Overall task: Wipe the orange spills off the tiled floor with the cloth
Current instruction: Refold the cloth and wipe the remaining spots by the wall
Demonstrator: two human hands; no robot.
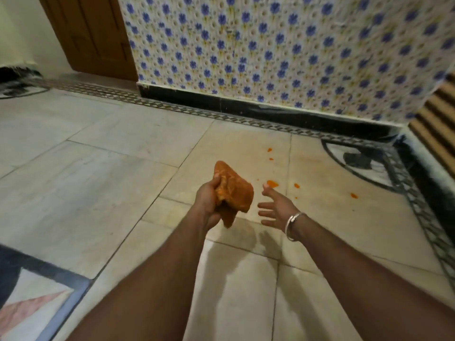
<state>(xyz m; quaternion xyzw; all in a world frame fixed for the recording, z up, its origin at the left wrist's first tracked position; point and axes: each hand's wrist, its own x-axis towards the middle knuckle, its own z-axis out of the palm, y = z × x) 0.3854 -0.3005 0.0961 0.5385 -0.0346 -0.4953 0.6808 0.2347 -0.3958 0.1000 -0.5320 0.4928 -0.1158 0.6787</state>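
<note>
Next, with the left hand (209, 200) gripping the bunched cloth (236, 190) above the floor (98, 168) and the right hand (278, 207) spread and empty beside it, lower the cloth onto the orange spills (272, 184) just beyond the right hand and wipe inward with a clean fold.

Cloth (235, 190) in left hand (206, 201) grip: orange-brown, lighter orange smears. Spills (272, 184) right of grip: bright orange. Floor tiles (98, 173) under grip: pale cream. Wall (307, 40) far beyond grip: white, blue flower pattern; skirting (246, 108) black. Bangle (291, 223) right of grip: silver.
</note>
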